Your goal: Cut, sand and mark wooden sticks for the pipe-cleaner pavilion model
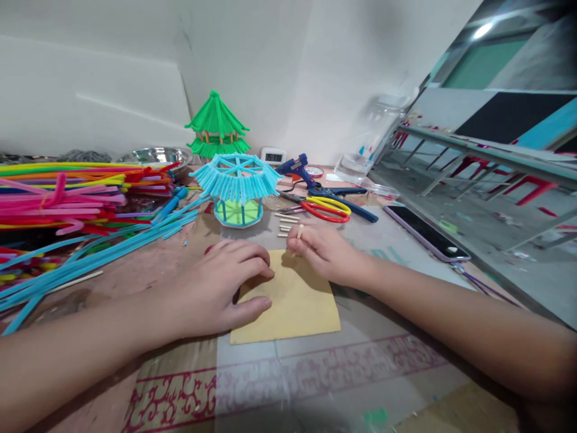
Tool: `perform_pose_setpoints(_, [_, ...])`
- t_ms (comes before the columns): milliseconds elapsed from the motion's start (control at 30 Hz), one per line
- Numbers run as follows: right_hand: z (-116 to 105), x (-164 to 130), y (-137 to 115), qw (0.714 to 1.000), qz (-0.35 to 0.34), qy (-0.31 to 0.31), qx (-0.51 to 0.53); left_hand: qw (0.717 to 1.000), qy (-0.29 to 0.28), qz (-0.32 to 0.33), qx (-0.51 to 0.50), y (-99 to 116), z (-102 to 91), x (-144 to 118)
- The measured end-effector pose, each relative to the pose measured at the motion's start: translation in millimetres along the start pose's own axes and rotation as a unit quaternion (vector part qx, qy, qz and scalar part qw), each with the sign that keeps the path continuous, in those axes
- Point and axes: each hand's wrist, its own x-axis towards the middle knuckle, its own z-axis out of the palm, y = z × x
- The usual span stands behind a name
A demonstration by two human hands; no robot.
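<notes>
Pressed flat with the left hand (220, 287), fingers spread and palm down, on the near-left part of a tan card square (295, 304) lying on the desk (315, 367) straight ahead. Pinched, between thumb and fingertips of the right hand (322, 249), one short wooden stick piece (300, 231), held upright just above the card's far edge; remaining fingers curled in. More cut stick pieces (286, 222) scattered just beyond, between the card and a blue straw pavilion model (238, 186) with a green base. Behind that, a finished green pavilion (217, 126) against the wall. Red-and-yellow scissors (325, 209) and a blue glue gun (300, 169) near on the far right, a phone (424, 233) well apart on the right, a heap of coloured straws (67, 192) on the left. Judged as the placing step: a stick about to be set on the card as a base. Called for next, probably: steadying the card, lowering the stick squarely to the chosen spot, likely with glue fetched from the gun.
</notes>
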Motion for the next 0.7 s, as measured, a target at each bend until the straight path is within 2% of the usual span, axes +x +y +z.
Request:
perform_pose_setpoints(133, [0.0,-1.1,-0.4,0.999,0.008,0.018,0.031,1.0,-0.001,0.001,-0.003,0.0,-0.2,0.5])
perform_pose_setpoints(267, [-0.7,0.3,-1.3,0.999,-0.026,-0.011,0.02,1.0,0.0,0.0,0.001,-0.2,0.1,0.5])
perform_pose_setpoints(367, [-2.3,0.0,1.2,1.0,0.006,0.003,-0.013,1.0,0.0,-0.001,-0.004,-0.8,0.7,0.0])
perform_pose_setpoints(433, [-2.6,-0.8,0.7,1.0,0.02,0.015,0.01,1.0,0.001,-0.001,-0.004,-1.1,1.0,-0.3])
perform_pose_setpoints(533, [-2.5,-1.5,-1.7,0.999,-0.001,-0.006,0.048,1.0,-0.001,-0.001,0.001,-1.2,0.9,-0.6])
perform_pose_setpoints(600, [-2.7,-1.7,-1.3,0.999,-0.003,-0.017,0.035,1.0,-0.002,-0.001,0.002,-1.0,0.6,-0.6])
perform_pose_setpoints(700, [-3.2,-2.3,1.1,1.0,0.027,-0.001,-0.005,1.0,-0.001,-0.004,-0.001,-0.5,0.1,-0.7])
